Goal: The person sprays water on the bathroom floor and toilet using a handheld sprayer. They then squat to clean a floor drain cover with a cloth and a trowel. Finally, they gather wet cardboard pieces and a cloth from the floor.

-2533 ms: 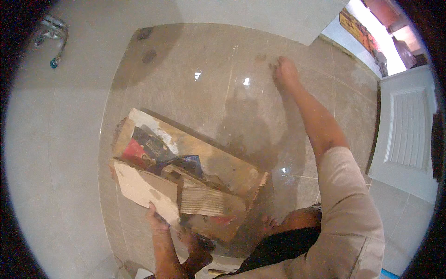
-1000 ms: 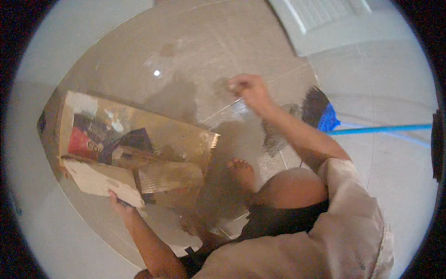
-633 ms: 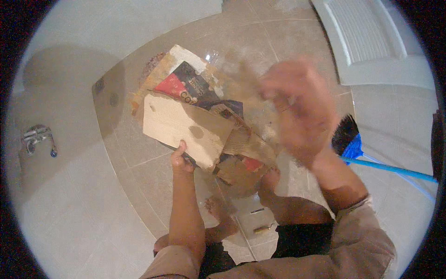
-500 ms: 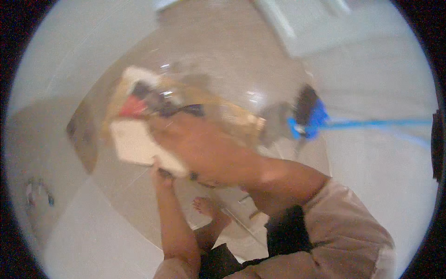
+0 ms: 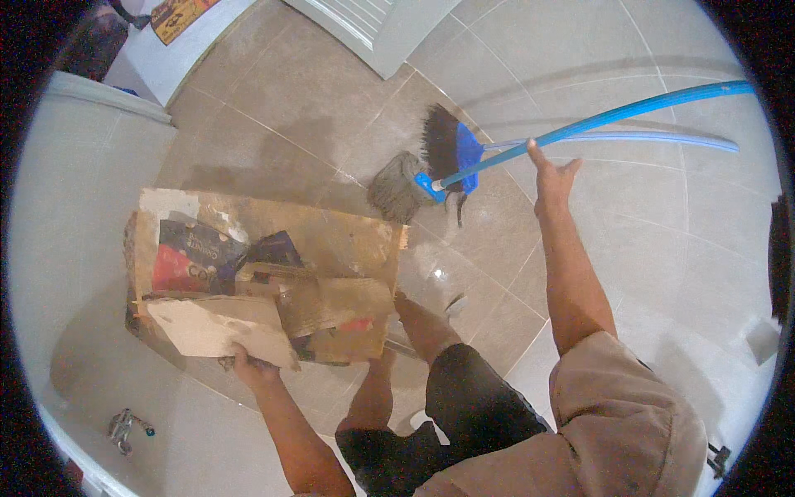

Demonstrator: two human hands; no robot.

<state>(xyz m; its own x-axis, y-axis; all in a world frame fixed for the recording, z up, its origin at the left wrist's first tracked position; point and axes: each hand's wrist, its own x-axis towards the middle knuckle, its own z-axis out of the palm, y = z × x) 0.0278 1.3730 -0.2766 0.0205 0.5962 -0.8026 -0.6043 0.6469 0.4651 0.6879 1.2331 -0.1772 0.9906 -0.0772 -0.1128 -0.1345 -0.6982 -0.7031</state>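
Low on the left, my left hand is closed on the edge of a pale cardboard piece. Beneath it lies a stained wooden board, bearing crumpled brown cardboard and torn dark-and-red packaging. Over on the right, my right hand reaches up with its thumb spread away, a fingertip at the blue handle of a mop. Grey strands of the mop head rest on the floor beside a blue broom with dark bristles.
Tan tiles cover the floor, with wet shine near my legs. A white louvred door stands at the top. Upper left is a raised white ledge carrying a yellowish package. A metal tap sticks out of the left wall.
My right hand has swung from the cardboard at left over to the mop handle at right. My left hand still grips the pale cardboard, now lower in view. The picture has become sharper.
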